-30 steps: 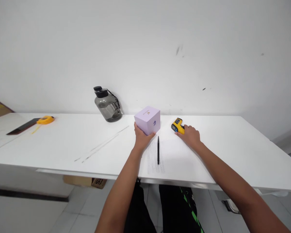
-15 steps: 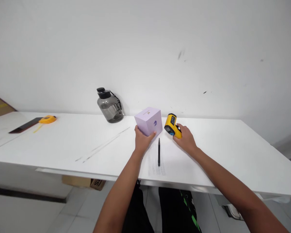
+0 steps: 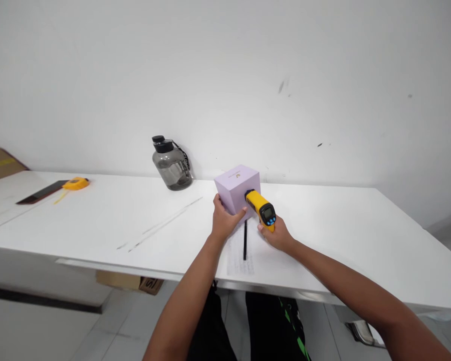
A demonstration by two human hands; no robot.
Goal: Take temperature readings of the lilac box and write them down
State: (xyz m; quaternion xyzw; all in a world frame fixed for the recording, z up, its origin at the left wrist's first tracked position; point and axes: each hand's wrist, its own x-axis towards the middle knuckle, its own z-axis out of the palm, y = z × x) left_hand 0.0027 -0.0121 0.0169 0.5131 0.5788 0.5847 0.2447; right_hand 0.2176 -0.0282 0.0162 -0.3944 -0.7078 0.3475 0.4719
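Holding purple box (image 3: 236, 188) (prob. light, stiff) by its sides is L hand (image 3: 224, 221), w/ R hand (image 3: 277, 234) round yellow gun (image 3: 260, 203) at its handle

– Does the yellow meter (image 3: 260, 204) show a reading?
– Its screen (image 3: 268, 213) is too small to read, as is the lettering (image 3: 236, 175) on the purple box (image 3: 231, 184), whose right face the meter partly covers.
– And the hands?
– Several fingers of the left hand (image 3: 225, 221) are out of sight behind the box; the right hand (image 3: 280, 236) hides most of the meter's handle.
– The pen (image 3: 245, 244)?
– Its far tip is hidden, and the marks on the sheet (image 3: 234, 261) are too small to make out.
– Anything cropped?
– A carton (image 3: 0, 173), by the left edge.
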